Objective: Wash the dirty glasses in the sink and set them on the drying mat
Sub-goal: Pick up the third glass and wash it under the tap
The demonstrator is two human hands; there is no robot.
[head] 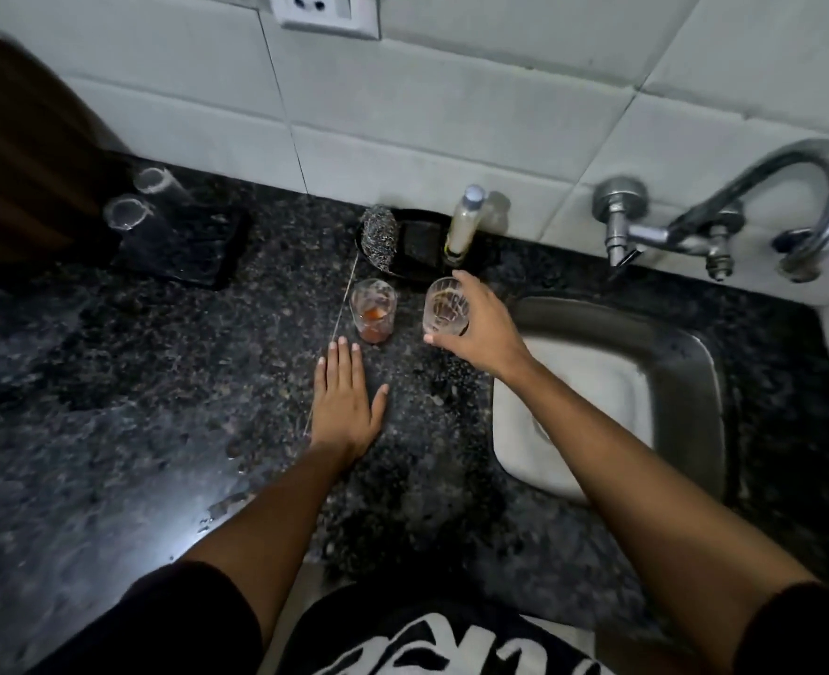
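Note:
Two dirty glasses stand on the dark granite counter left of the sink (685, 362). The left glass (373, 311) holds orange residue and stands free. My right hand (480, 328) grips the right glass (444, 306) from its right side, fingers curled round it. My left hand (346, 397) rests flat on the counter just below the orange-stained glass, fingers straight, holding nothing. At the back left, a black drying mat (193, 246) carries two clear glasses (130, 214) standing upside down.
A black tray (419, 246) at the wall holds a steel scourer (378, 233), a dark sponge and a soap bottle (463, 224). The metal tap (753, 211) curves over the sink's back right. Water drops lie on the counter near the front.

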